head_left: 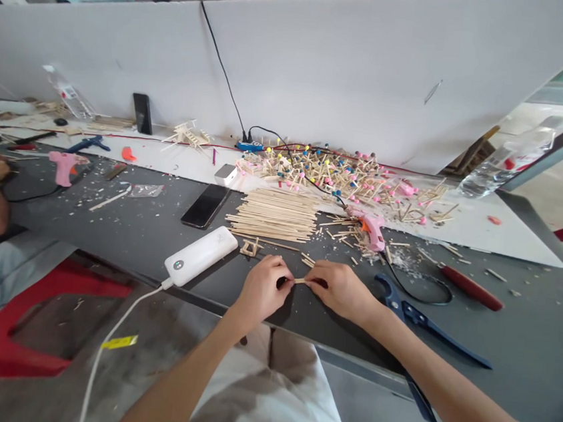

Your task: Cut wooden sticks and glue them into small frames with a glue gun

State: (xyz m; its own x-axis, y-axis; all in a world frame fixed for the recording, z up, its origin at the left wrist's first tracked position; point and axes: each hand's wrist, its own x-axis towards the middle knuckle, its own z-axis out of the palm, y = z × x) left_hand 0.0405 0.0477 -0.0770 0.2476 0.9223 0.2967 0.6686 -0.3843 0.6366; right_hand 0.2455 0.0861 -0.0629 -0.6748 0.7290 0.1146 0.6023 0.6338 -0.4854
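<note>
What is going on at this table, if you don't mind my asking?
A person is pinching a short stick between the fingertips of the left hand and the right hand. A small wooden frame sits near the left hand, with a layer of long sticks beyond. A pink glue gun and blue cutters lie near the right hand, both unheld.

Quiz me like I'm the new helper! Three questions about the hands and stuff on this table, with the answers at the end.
1. True or false: the blue-handled tool lies left of both hands.
2. The glue gun nearest the right hand is: A) green, B) pink, C) black.
3. Fill the gap: the left hand and right hand both pinch a short wooden ____.

Key:
1. False; the blue-handled tool lies right of them.
2. B
3. stick
</note>
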